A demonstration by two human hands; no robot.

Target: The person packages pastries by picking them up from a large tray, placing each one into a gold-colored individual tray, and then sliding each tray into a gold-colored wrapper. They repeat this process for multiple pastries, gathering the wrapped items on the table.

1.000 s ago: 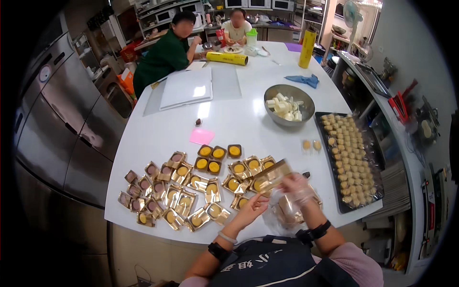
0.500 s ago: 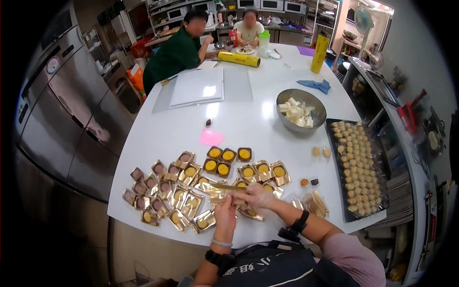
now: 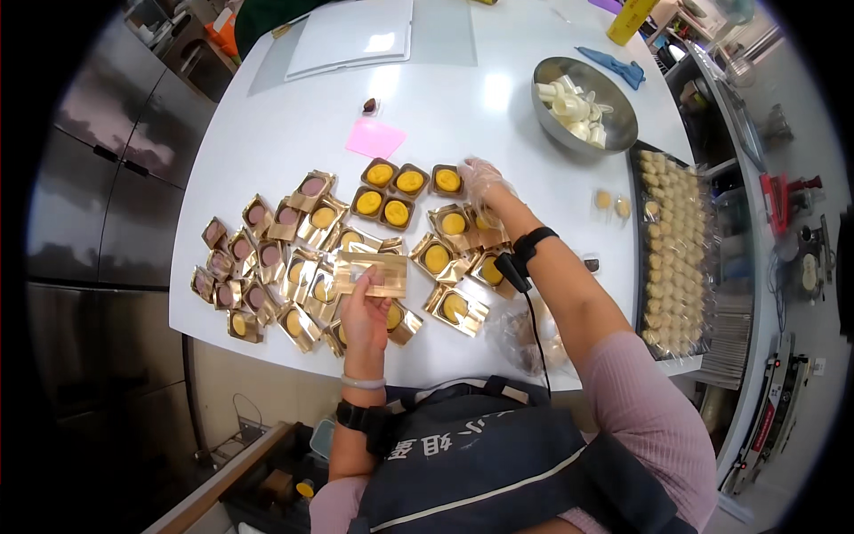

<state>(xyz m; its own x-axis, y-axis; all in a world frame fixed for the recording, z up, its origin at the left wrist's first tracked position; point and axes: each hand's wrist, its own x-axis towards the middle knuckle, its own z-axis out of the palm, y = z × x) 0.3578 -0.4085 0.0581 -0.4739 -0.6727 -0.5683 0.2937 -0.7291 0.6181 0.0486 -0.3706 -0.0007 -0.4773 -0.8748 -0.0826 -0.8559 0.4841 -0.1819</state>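
Observation:
My left hand (image 3: pixel 365 319) pinches a flat gold pouch (image 3: pixel 396 278) with a clear window, held above the wrapped cakes. Farther up the table, my right hand (image 3: pixel 487 185), in a clear plastic glove, reaches with its fingers extended. Its fingertips are at the right edge of a round yellow cake (image 3: pixel 447 180) in a small brown tray; whether they touch it is hard to tell. Just left of that stand several more unwrapped yellow cakes (image 3: pixel 382 194) in brown trays. Gold-wrapped yellow cakes (image 3: pixel 437 259) lie around my hands, and gold-wrapped pinkish cakes (image 3: pixel 241 247) spread out at left.
Past the cakes lie a pink paper (image 3: pixel 374 139) and a small dark wrapped piece (image 3: pixel 370 106). A steel bowl (image 3: pixel 551 125) of white pieces stands at far right, beside a blue cloth (image 3: pixel 612 66). A black tray (image 3: pixel 638 191) of small pale pastries lines the right edge.
My hands, together over the gold wrapping before, are now apart. The left keeps a gold pouch; the right has moved forward to the unwrapped cakes. The view has tilted down.

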